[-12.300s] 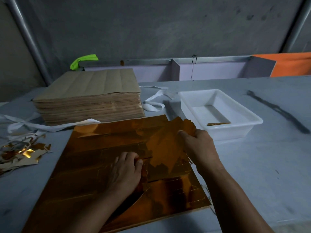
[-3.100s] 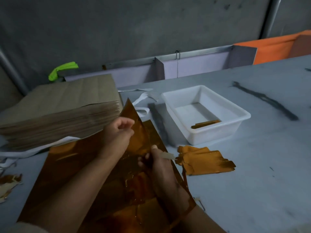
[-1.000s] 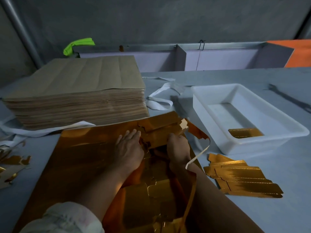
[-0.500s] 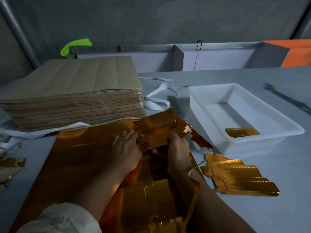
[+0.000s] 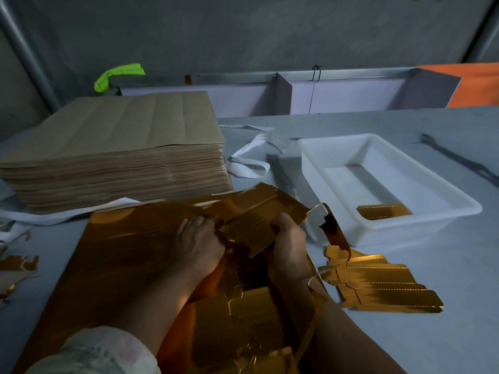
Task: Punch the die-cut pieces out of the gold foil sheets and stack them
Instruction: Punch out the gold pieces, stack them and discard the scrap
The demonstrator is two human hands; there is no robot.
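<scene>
The gold foil sheet [image 5: 129, 252] lies flat at the near edge of the worktop [image 5: 445, 341], its far edge just in front of a tall stack of brown sheets [image 5: 116, 157] that fills the far left corner. Over the right half of the sheet, both hands grip one gold piece [image 5: 251, 228] that is lifted partly off the sheet. The left hand [image 5: 199, 241] has its fingers curled down over the piece's left end. The right hand [image 5: 290, 247] is closed around the right end, with its fingertips hidden beneath the foil. A torn strip of foil waste [image 5: 334, 233] curls up just beside the right hand.

To the right of the sheet, a fanned pile of punched pieces [image 5: 378, 284] rests on the worktop. Beyond it stands a white tray [image 5: 405, 233] with one gold strip [image 5: 383, 211] lying inside. White straps [image 5: 248, 163] lie between the brown stack and the tray. Gold scraps [image 5: 19, 263] sit at the left edge.
</scene>
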